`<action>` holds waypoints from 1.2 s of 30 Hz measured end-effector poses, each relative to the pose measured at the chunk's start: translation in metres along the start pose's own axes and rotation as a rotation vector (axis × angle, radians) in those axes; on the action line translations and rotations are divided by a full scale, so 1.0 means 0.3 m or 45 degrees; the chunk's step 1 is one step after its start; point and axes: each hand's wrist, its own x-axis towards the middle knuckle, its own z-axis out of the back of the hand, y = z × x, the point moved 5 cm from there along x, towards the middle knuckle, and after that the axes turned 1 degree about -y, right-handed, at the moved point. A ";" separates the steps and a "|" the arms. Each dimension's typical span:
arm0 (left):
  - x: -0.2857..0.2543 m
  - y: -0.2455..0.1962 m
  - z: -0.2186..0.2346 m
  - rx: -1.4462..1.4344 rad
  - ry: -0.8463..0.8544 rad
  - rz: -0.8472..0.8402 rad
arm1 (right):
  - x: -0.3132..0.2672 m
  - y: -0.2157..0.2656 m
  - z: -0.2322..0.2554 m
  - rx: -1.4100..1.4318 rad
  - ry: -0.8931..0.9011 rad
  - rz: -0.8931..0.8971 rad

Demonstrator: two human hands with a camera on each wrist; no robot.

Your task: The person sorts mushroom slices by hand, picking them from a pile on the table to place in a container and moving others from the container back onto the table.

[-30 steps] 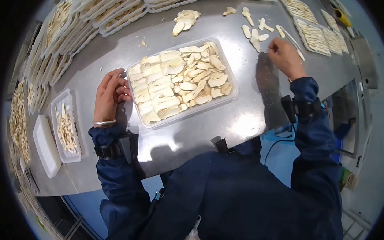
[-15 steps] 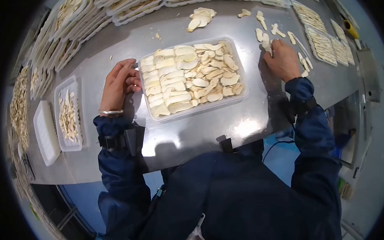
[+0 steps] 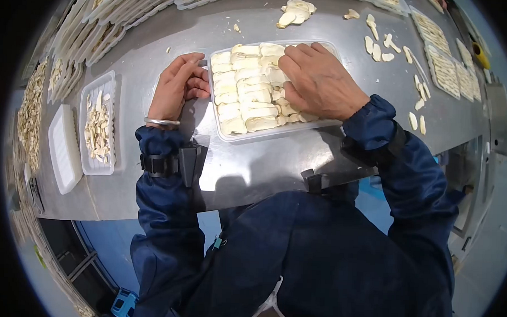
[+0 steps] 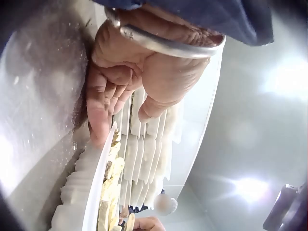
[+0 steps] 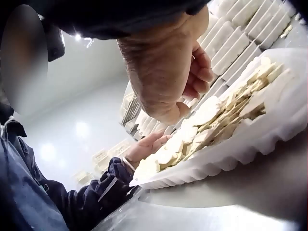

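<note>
A pale plastic tray [image 3: 232,139] of sliced mushrooms lies in front of me, its left part laid in neat overlapping columns. In the head view my right hand [image 3: 322,82] is over the tray's right half, fingers curled down onto the slices and hiding many of them. From the right wrist, its thumb and fingertips close in at a mushroom slice [image 5: 207,109], partly covered by the hand. My left hand [image 3: 178,86] rests beside the tray's left side. Seen from the left wrist, its relaxed forefinger [image 4: 99,126] touches the tray rim.
Loose mushroom slices [image 3: 376,52] lie scattered right of the tray, and a small heap [image 3: 296,13] sits behind it. Stacked filled trays [image 3: 110,22] line the back left. A smaller tray [image 3: 113,137] of pieces and a white tray [image 3: 61,152] stand left.
My right hand has moved left, from the loose slices onto the tray. The left hand stays at the tray's left side. The head view has shifted, so the table appears further right.
</note>
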 end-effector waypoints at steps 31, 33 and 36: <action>0.003 0.012 0.005 -0.028 -0.004 0.009 | -0.438 -0.575 0.150 -0.217 -0.013 -0.802; 0.004 0.006 0.003 -0.021 -0.005 0.013 | -0.424 -0.588 0.116 -0.264 -0.041 -0.683; 0.003 0.005 0.002 -0.025 0.000 0.031 | -0.426 -0.613 0.087 -0.230 0.045 -0.702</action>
